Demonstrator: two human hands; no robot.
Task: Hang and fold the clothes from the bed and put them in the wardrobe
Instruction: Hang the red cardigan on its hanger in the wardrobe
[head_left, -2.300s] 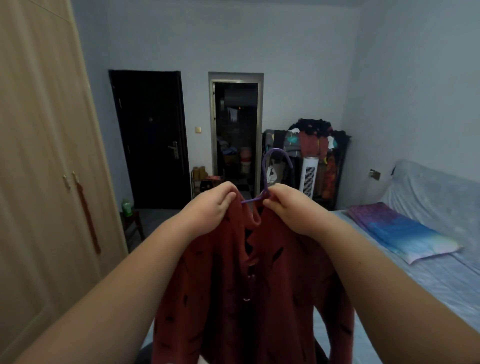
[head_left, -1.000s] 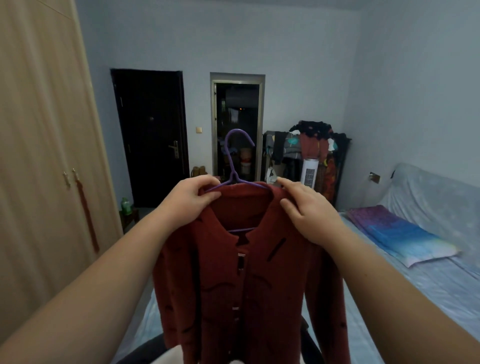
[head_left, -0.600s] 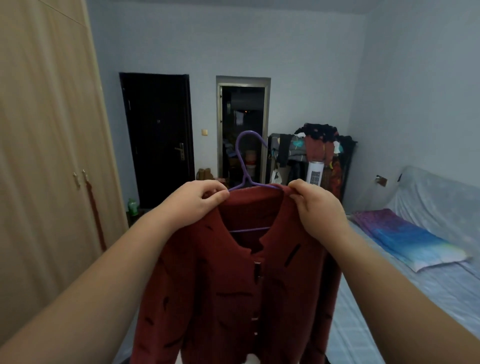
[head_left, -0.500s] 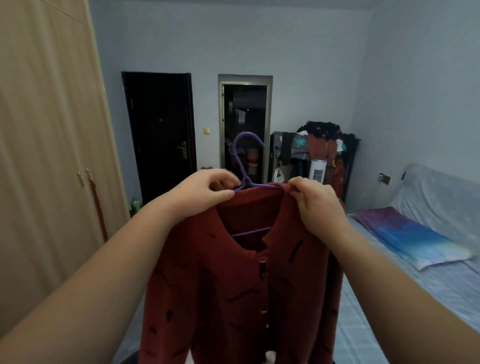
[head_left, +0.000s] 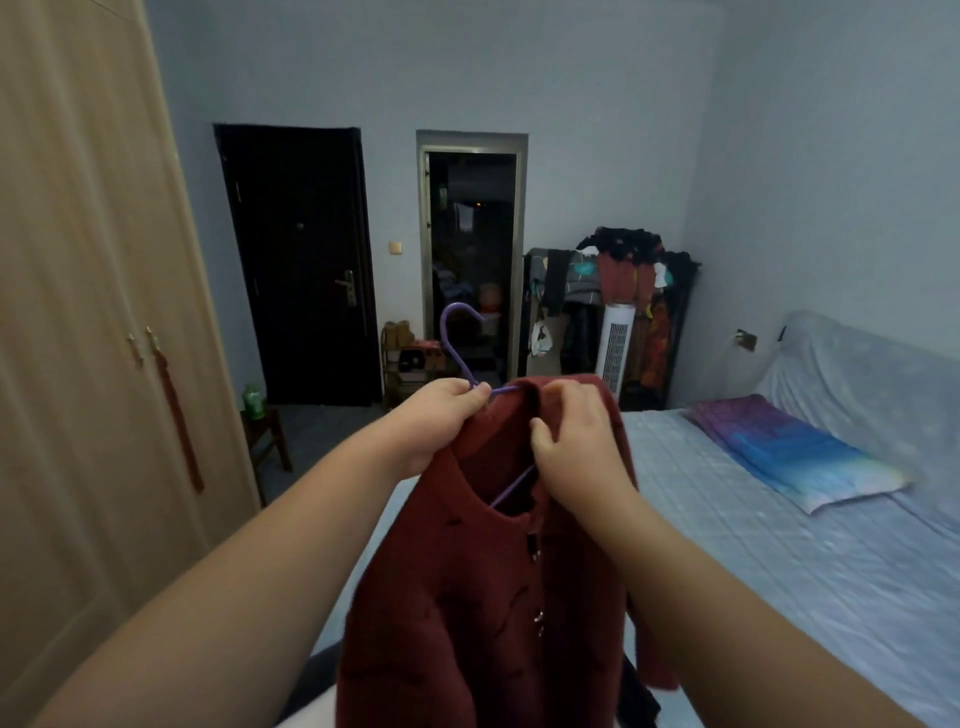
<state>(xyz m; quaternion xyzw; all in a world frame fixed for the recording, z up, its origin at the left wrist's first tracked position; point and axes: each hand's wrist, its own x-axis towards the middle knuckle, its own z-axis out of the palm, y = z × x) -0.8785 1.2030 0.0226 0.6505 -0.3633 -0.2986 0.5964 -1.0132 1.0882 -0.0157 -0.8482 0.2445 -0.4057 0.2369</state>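
Both hands hold the red cardigan (head_left: 488, 597) up: the left hand (head_left: 434, 423) pinches the purple hanger (head_left: 457, 338) at its neck, the right hand (head_left: 576, 441) grips the collar, and the far shoulder looks barely seated, so tilting toward the closed wardrobe (head_left: 78, 312) could slide it off.

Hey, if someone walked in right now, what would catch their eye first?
The dark red cardigan held up in the middle, on a purple hanger, gripped at the collar by the left hand and right hand. Then the closed wooden wardrobe on the left and the bed with its colourful pillow on the right.

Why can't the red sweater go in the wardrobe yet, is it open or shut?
Shut. The wardrobe doors meet flat with no gap, handles side by side. The sweater hangs on its hanger outside.
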